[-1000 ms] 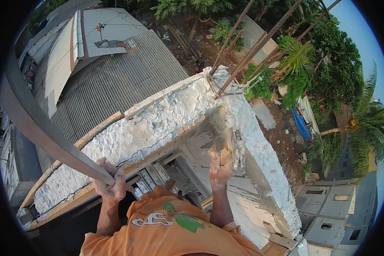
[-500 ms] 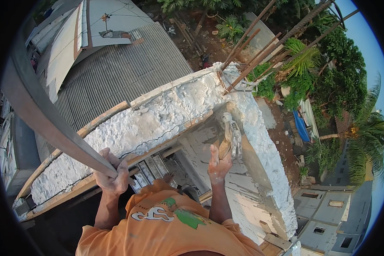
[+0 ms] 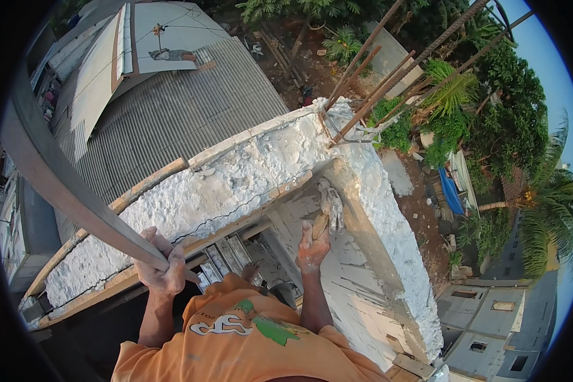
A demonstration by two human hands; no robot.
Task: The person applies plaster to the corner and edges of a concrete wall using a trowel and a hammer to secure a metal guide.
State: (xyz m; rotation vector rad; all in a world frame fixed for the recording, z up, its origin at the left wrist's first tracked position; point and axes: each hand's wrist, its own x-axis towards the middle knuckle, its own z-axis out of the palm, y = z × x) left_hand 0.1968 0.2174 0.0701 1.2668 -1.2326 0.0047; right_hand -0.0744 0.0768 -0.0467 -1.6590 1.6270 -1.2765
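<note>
My left hand (image 3: pixel 160 267) is closed around the lower end of a long, narrow grey-brown wooden board (image 3: pixel 70 178). The board slants up past the left of the view, bowed by the lens. In my right hand (image 3: pixel 313 249) is the wooden handle of a hammer (image 3: pixel 331 207), its head pale and caked with what looks like cement. That head is raised in front of the inner corner of a rough white concrete ledge (image 3: pixel 248 159). Whether it touches the wall behind cannot be made out.
Rusty rebar rods (image 3: pixel 388 83) stick up at the ledge's corner. Timber edging (image 3: pixel 153 179) runs along its outer side. Beyond lie a corrugated roof (image 3: pixel 184 95), far below, and trees (image 3: pixel 503 108). Under my arms is a dark gap with planks (image 3: pixel 226 251).
My right hand and the hammer have moved left and slightly nearer to me. The left hand has shifted a little to the left and down, still gripping the board.
</note>
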